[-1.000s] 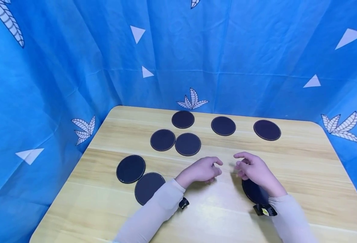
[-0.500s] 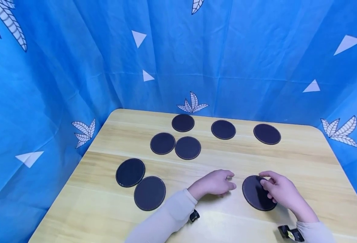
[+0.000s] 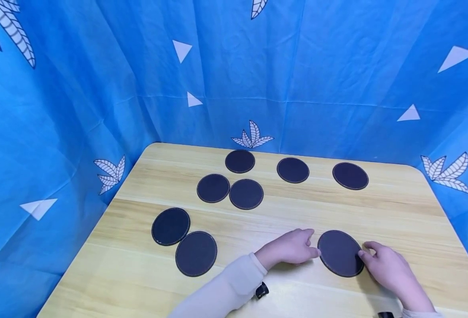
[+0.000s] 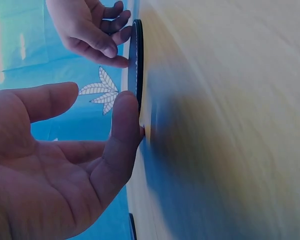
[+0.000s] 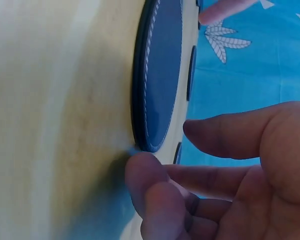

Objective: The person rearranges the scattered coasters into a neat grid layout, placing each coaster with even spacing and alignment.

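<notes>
8 blk discs [image 3: 339,253], 2 hands [image 3: 291,247]

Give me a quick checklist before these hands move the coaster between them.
1. Coaster flat on the table: ok.
2. Left hand by its left edge: ok.
3. Right hand by its right edge: ok.
4. Other coasters apart from it: ok, none touches it.
5. Firm hold from both sides: cannot tell; fingertips are at the edges, but pressure doesn't show.
6. Underside clean: cannot tell, hidden.

Soft shadows, glare on tabletop [image 3: 301,291]
</notes>
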Demonstrator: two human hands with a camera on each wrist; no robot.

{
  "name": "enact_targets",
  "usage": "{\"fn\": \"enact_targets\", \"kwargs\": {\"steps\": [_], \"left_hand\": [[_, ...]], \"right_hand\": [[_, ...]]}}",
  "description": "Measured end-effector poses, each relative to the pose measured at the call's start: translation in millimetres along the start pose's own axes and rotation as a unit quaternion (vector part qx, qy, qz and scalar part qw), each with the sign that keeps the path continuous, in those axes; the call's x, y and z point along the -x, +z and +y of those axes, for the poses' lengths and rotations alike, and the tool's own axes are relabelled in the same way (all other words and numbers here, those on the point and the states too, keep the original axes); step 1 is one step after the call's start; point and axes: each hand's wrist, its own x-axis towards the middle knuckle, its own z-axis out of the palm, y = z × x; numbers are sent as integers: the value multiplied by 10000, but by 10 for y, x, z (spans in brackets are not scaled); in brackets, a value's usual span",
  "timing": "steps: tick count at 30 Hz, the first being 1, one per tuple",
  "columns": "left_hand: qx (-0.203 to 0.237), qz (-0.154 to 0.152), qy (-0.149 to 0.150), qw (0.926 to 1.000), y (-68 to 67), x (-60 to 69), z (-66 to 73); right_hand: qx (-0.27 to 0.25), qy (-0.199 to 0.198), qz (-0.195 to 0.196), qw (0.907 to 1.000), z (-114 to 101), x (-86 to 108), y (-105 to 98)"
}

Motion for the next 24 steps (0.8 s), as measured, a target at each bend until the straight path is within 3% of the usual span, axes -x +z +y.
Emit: {"fn": "enact_targets", "kwargs": {"steps": [6,11,14,18,21,24], "left_hand": [[335,-25,49,9994,33,-11,43],[858,-64,23,9963,58,-19,50],[1532,-91,-120,9881,61,-16,37],[2443,-36,-257,9694,74,-20,-4],[2783,29,-259,9601,83,-31,-32],[2941,114,-234,9554,88,-45,-50]], "right_hand": [[-116,148,-64,9998,-93,24,49],[-654,414,-224,9967,-154,57,75],[-1171,527,-268,9914,-158,67,96],[-1993,607,-271,9777,-133,68,136],[-2538,610,-210,9651,-115,63,174],[-3022,582,-193,9513,-116,54,212]]}}
